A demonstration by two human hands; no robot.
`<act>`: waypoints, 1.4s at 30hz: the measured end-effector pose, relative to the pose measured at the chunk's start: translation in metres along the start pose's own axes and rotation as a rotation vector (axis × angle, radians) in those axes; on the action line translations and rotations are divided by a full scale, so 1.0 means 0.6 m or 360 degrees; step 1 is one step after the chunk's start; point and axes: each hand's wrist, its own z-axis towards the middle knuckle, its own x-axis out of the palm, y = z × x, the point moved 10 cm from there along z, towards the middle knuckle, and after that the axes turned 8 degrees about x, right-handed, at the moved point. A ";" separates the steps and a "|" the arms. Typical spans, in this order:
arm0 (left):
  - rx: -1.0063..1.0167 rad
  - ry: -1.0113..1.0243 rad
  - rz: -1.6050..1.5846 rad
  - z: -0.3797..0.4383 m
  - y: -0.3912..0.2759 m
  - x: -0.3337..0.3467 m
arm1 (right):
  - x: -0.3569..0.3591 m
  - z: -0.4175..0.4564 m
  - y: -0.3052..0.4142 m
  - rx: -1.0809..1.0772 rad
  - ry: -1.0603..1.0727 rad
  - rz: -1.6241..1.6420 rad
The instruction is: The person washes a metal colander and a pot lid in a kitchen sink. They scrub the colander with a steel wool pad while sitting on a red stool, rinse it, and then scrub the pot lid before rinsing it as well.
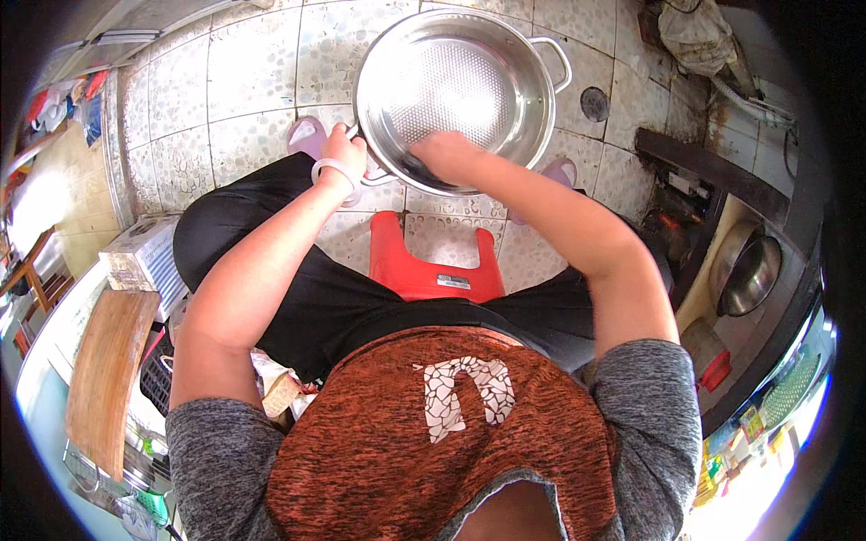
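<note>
A wide stainless-steel pot (534, 115) with a dimpled or perforated bottom and two loop handles stands in front of me, over the tiled floor. My left hand (344, 154) is closed around its left handle; a pale bangle circles that wrist. Inside the near part of the pot, my right hand (448, 155) is curled low against the inner wall. Something dark shows beside its fingers, too unclear to name. Whether that hand grips anything is hidden.
A red plastic stool (440, 280) is between my legs. Purple slippers (308, 137) are on my feet. Metal bowls (749, 276) rest on a shelf at right. A wooden board (111, 379) and a cardboard box (139, 260) stand at left. A round drain (595, 104) lies beyond the pot.
</note>
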 end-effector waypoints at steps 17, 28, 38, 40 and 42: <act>-0.0039 -0.0056 -0.0061 -0.006 0.001 0.000 | -0.133 0.023 -0.152 0.1054 -0.1019 0.0410; -0.0053 -0.0047 -0.0020 0.003 0.013 0.003 | -0.113 0.013 -0.197 0.1166 -0.0815 0.0463; 0.0013 -0.0035 -0.0062 0.015 0.028 0.008 | -0.097 0.000 -0.215 0.1379 -0.0943 0.0564; -0.0014 -0.0054 -0.0062 0.010 0.016 0.005 | -0.118 0.018 -0.197 0.1288 -0.0971 0.0620; -0.0039 -0.0057 -0.0034 0.001 0.007 0.002 | -0.079 0.065 -0.103 0.1033 -0.0702 0.0596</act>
